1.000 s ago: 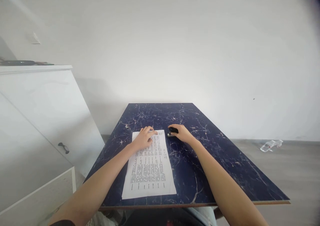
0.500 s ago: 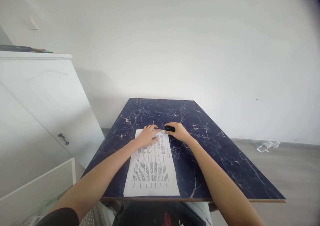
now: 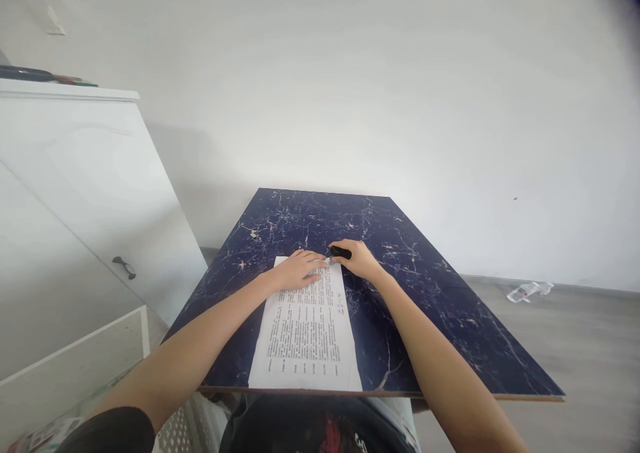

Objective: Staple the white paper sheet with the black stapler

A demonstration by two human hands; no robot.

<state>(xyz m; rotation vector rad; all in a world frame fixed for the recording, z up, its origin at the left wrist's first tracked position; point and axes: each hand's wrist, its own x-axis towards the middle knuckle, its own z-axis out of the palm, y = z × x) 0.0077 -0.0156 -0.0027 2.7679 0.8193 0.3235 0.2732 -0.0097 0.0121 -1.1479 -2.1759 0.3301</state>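
Note:
Printed sheets of paper (image 3: 305, 333) lie lengthwise on the dark blue marbled table (image 3: 320, 219), reaching nearly to its near edge. My left hand (image 3: 299, 270) rests flat across the far end of the sheets, fingers stretched out and pointing right. At the sheets' far right corner, my right hand (image 3: 361, 259) grips what looks like a small black stapler (image 3: 341, 253). Its tip meets the paper's corner, close to my left fingertips. Fingers cover part of the tool, and I cannot make out its jaws. Some handwriting shows along the right margin of the top sheet.
On the left stands a white cabinet (image 3: 90, 186) with a dark handle (image 3: 124, 267) and items on top. A white-framed panel (image 3: 75, 359) leans low at the left. Some clear plastic (image 3: 529, 291) lies on the floor at the right, by the wall (image 3: 400, 93).
The camera view has shifted slightly. My left hand has slid a little right along the paper's far end, nearer the stapler. My right hand keeps its grip at the corner.

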